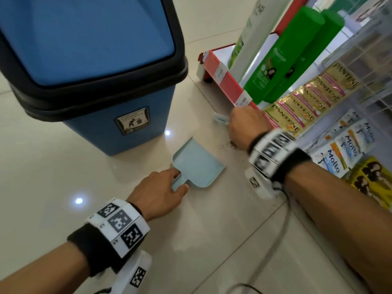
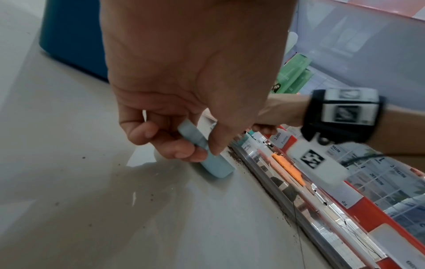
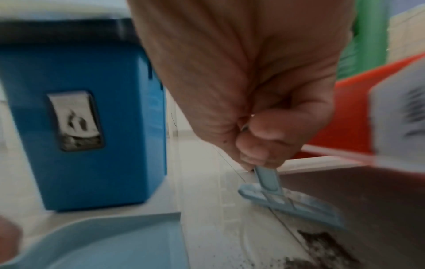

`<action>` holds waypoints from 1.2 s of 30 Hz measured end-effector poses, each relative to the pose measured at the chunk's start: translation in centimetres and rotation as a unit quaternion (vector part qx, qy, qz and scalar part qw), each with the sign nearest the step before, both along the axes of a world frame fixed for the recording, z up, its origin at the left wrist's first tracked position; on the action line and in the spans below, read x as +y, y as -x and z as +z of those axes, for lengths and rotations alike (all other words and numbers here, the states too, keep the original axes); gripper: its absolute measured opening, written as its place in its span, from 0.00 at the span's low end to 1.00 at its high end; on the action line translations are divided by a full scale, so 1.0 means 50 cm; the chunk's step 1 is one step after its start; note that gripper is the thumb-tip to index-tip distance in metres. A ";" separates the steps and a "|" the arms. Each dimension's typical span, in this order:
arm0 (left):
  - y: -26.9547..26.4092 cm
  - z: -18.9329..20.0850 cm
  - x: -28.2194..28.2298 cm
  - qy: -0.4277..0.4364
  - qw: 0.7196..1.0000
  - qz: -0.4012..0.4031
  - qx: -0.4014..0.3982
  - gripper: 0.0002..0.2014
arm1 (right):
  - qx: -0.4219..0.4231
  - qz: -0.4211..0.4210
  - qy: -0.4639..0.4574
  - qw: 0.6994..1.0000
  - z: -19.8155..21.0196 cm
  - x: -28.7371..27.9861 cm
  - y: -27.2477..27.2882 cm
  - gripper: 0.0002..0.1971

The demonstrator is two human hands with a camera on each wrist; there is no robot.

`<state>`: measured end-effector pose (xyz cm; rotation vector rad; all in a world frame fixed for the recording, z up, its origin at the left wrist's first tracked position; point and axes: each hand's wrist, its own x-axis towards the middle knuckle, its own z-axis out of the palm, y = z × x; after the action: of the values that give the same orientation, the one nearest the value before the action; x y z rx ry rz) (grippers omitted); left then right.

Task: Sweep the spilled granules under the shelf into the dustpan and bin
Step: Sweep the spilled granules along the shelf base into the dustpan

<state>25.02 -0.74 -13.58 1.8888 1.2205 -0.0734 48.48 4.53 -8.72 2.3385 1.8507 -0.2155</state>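
A light blue dustpan (image 1: 198, 164) lies flat on the floor beside the shelf. My left hand (image 1: 180, 181) pinches its short handle (image 2: 195, 138) between thumb and curled fingers. My right hand (image 3: 257, 160) grips the handle of a small light blue brush (image 3: 289, 205), held low at the shelf's foot. Its head touches the floor just beyond a patch of dark granules (image 3: 322, 245). The granules (image 1: 232, 146) lie between the dustpan and the shelf edge, partly under my right wrist. More granules (image 2: 234, 156) line the shelf base. The blue bin (image 1: 106, 81), with its black rim, stands just behind the dustpan.
A red-edged shelf (image 1: 224, 81) with green bottles (image 1: 282, 56) and hanging sachets (image 1: 307, 102) runs along the right. A cable (image 1: 275, 240) trails over the pale tiled floor (image 1: 53, 177) near my right forearm. Scattered specks dot the floor (image 2: 103, 172) on the left.
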 end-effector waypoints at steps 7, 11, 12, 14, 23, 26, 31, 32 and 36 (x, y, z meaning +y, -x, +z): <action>0.006 -0.005 0.003 0.001 1.000 -0.011 0.004 0.15 | 0.073 0.031 -0.099 0.992 0.053 -0.001 0.021 0.14; -0.003 -0.011 0.005 0.001 1.000 -0.012 -0.006 0.16 | 0.002 0.058 -0.104 0.993 0.011 0.103 0.049 0.13; -0.004 -0.013 0.006 0.006 1.000 -0.008 -0.009 0.16 | -0.012 0.055 -0.099 0.993 0.000 0.119 0.050 0.13; -0.004 -0.018 0.006 0.015 1.000 0.003 -0.019 0.14 | -0.027 0.036 -0.067 0.997 -0.015 0.129 0.046 0.12; -0.009 -0.040 -0.008 0.041 0.997 0.019 -0.063 0.20 | -0.010 0.016 0.070 0.997 0.042 -0.089 -0.028 0.17; -0.010 -0.035 -0.013 0.035 0.997 0.012 -0.061 0.19 | 0.003 0.038 0.006 0.999 0.070 -0.098 -0.031 0.18; -0.006 -0.016 -0.013 0.018 0.999 0.016 -0.047 0.18 | 0.032 0.098 -0.081 0.991 0.051 -0.033 0.003 0.16; -0.006 -0.015 -0.014 0.013 0.999 0.014 -0.040 0.18 | 0.042 0.114 -0.082 0.989 0.041 -0.025 0.007 0.16; 0.004 -0.004 -0.032 0.006 1.000 0.009 -0.016 0.19 | 0.048 0.129 -0.008 0.991 0.009 -0.053 -0.013 0.16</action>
<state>24.81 -2.35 -13.77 1.8607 1.2123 -0.0404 49.11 1.88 -8.26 2.1039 2.1821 -0.2850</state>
